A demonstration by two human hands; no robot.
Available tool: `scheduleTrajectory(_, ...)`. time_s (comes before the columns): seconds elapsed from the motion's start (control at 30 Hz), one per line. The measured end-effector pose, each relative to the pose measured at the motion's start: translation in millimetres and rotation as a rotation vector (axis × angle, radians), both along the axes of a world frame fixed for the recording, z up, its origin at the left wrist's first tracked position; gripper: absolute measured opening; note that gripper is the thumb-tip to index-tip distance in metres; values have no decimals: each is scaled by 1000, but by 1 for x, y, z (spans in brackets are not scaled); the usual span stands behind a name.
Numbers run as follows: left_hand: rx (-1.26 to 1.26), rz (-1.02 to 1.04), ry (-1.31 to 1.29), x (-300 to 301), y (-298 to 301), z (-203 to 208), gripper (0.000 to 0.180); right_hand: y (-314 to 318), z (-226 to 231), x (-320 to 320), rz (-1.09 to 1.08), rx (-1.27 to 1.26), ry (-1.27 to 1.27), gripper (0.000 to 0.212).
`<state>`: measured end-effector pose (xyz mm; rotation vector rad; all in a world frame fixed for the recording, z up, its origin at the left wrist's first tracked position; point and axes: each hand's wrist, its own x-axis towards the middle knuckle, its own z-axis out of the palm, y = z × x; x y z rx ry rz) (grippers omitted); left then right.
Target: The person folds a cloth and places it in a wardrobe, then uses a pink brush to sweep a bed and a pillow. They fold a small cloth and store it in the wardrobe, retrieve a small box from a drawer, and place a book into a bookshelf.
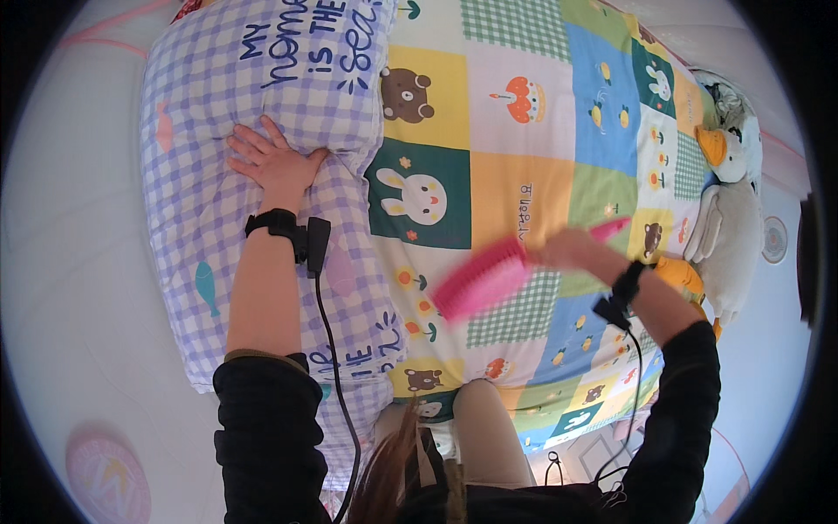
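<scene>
My left hand [272, 159] lies flat, fingers spread, on a purple-and-white checked pillow [218, 96] at the left of the bed. My right hand [572, 249] grips the handle of a pink brush [484, 281], which is blurred and held just over the colourful patchwork bedspread [515, 148] with bears, rabbits and flowers. Both wrists wear black bands with cables running back to my body.
A grey-and-white stuffed duck [729, 201] with an orange beak lies along the right edge of the bed. White floor surrounds the bed, with a round pink mark [106, 476] at the lower left. My knee [489, 428] presses against the bed's near edge.
</scene>
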<state>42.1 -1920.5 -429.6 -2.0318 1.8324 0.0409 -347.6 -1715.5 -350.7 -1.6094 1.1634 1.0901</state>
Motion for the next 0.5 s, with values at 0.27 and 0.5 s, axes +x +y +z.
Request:
scheduleTrajectory(0.27, -10, -10, -45, 0, -1, -6, 123, 46, 51, -94, -117, -267, 64, 33)
scheduleTrajectory(0.5, -99, -52, 42, 8, 2, -13, 121, -28, -79, -4, -846, -810, 3, 48)
